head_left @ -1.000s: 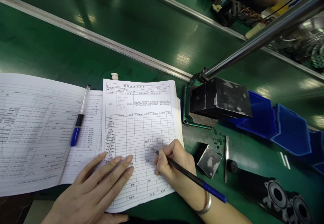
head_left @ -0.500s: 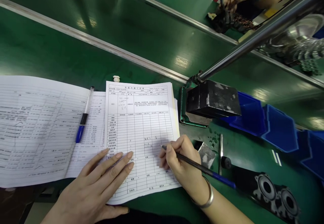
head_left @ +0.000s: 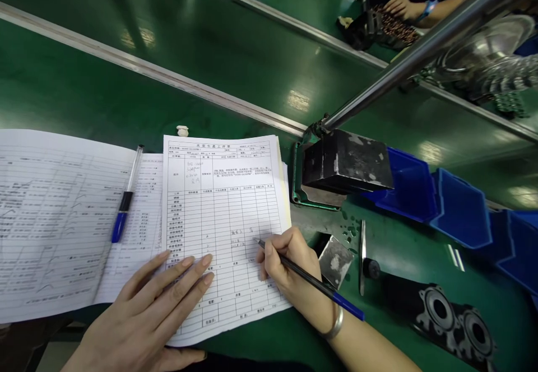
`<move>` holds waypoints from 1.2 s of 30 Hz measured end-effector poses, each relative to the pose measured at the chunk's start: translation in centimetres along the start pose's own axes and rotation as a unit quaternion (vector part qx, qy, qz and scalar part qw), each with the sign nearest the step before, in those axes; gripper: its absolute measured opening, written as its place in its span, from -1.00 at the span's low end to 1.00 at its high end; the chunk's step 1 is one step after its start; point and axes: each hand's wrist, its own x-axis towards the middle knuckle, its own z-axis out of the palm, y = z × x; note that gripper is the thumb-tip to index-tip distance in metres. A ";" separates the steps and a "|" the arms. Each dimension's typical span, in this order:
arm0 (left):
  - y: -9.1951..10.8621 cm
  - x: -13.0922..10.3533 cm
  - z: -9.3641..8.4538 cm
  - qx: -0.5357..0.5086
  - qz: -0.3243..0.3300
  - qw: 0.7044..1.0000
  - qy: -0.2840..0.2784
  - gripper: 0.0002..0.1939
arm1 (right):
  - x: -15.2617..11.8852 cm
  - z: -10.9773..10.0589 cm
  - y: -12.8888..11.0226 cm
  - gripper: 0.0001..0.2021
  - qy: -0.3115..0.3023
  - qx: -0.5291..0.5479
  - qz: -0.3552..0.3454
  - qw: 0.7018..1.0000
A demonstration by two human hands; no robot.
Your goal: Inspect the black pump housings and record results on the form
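A printed form (head_left: 227, 209) with a table and some handwriting lies on the green bench. My left hand (head_left: 147, 310) rests flat on its lower left part, fingers spread, holding nothing. In my right hand (head_left: 290, 271) is a dark pen (head_left: 311, 279) with a blue end, its tip at the form's right-hand columns. Left of the form lies an open booklet (head_left: 54, 221) of printed sheets, partly under the form. A clear pen with a blue cap (head_left: 126, 198) lies across the booklet.
Right of the form stand a black metal block (head_left: 348, 162) on a green base and a smaller block (head_left: 335, 260). Beyond are blue bins (head_left: 462, 207), a metal strip (head_left: 362, 257) and black castings (head_left: 437, 310). A metal pole (head_left: 378, 89) slants above. Another person's hand (head_left: 401, 8) is across the bench.
The view has shifted slightly, so the form and booklet appear further left. The pen tip in my right hand stays near the same columns. The other person's hands have moved apart.
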 end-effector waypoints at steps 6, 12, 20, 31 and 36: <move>0.0 0.0 0.0 0.001 0.000 1.000 0.001 -0.17 | 0.2 -0.1 -0.2 -0.83 -0.013 -0.026 0.026 0.999; -0.1 0.1 0.0 0.001 0.000 1.000 0.005 -0.18 | 0.3 -0.1 -0.9 -0.82 -0.003 -0.029 0.042 0.999; -0.1 0.2 0.1 0.004 0.000 1.000 0.002 -0.18 | 0.5 -0.2 -0.8 -0.82 0.002 -0.016 0.024 1.000; 0.0 0.0 0.1 0.008 0.001 1.000 0.000 -0.23 | 0.3 0.0 -0.2 -0.81 0.008 0.030 -0.026 0.999; 0.0 -0.1 0.1 0.008 -0.001 1.000 0.000 -0.24 | 0.4 -0.1 -0.1 -0.82 -0.007 0.009 -0.012 1.000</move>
